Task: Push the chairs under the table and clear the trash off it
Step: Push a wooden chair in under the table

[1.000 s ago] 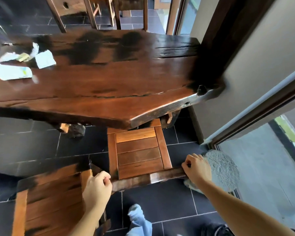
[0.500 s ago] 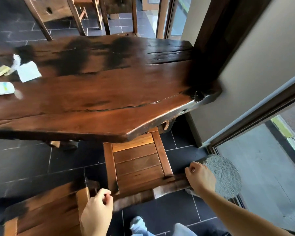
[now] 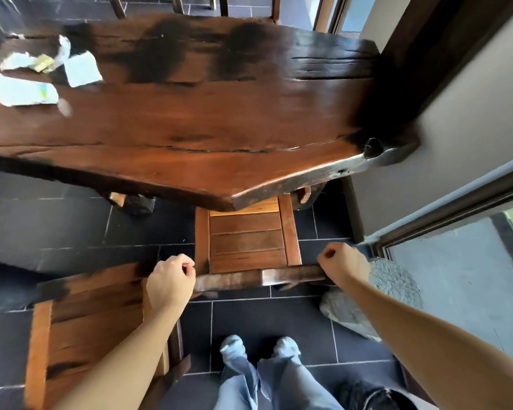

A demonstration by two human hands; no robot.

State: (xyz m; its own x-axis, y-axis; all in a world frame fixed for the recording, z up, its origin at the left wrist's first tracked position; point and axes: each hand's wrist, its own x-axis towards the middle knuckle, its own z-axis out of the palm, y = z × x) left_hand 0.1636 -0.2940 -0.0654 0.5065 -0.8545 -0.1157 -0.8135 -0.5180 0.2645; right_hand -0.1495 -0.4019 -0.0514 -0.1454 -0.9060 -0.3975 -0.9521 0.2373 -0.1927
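A dark wooden slab table [image 3: 190, 119] fills the upper view. A slatted wooden chair [image 3: 246, 244] stands in front of me, its seat's front part under the table edge. My left hand [image 3: 171, 281] is closed on the left end of its top back rail, and my right hand [image 3: 342, 266] is closed on the right end. A second wooden chair [image 3: 95, 315] stands at the lower left, out from the table. Trash lies on the table's far left: a white wrapper [image 3: 23, 91], a white paper square [image 3: 82, 69] and crumpled scraps [image 3: 27, 60].
A grey rounded stone [image 3: 394, 282] sits on the dark tiled floor by my right arm. A wall and a glass door frame [image 3: 456, 202] close the right side. Legs of more chairs [image 3: 222, 4] show beyond the table's far edge.
The chair has slid forward, so more of its seat is under the table. Both hands moved forward with the back rail, which now lies level.
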